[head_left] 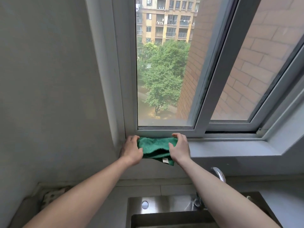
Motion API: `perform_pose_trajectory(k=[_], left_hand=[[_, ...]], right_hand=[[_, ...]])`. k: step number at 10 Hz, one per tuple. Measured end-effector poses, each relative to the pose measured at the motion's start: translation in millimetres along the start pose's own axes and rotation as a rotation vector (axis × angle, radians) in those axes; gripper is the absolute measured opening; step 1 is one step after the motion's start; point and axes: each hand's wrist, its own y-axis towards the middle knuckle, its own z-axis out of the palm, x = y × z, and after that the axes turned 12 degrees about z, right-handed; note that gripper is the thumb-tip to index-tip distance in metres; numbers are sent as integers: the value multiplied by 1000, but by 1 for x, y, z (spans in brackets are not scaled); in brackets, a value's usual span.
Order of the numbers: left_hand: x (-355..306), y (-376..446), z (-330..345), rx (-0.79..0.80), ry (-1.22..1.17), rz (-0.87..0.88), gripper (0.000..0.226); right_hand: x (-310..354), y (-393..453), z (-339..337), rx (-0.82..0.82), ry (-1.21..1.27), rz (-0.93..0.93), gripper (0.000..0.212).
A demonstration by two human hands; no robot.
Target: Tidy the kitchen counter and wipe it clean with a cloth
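we see a steel sink [164, 216] and chrome tap [219, 174] below our arms, grey window frame [166, 129] right behind the green cloth [155, 148]. cloth sits on the sill [230, 148] at the left corner, long axis left-right along the frame, fuzzy terry, folded, white tag corner drooping over the edge. left hand [130, 150] and right hand [179, 148] each grip an end, fingers curled on it.

A green cloth [156, 148] lies on the grey window sill [230, 148] at its left end, one corner hanging over the front edge.
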Motion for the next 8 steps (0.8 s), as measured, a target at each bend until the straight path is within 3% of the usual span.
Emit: perform_pose_trajectory(k=[1,2,5,6,7,8], left_hand=[[2,-17,8,-38,162,184,47],[4,-27,15,91,265,275,47],[-6,-29,13,478,380,143,76],[-15,-37,0,419,351,165,76],[-25,-65,-14,253,282,251,73],[-28,-105,-25,185,172,246,70]], right_hand=[[-13,-17,9,-93,-100,-146,43],[-28,-31,19,-119,-285,-281,50],[-28,-28,21,149,-574,-162,52],[-15,-36,13,190,-564,-153,60],[-16,-62,3,106,-415,-225,63],[-26,-101,-6,104,-119,-232,63]])
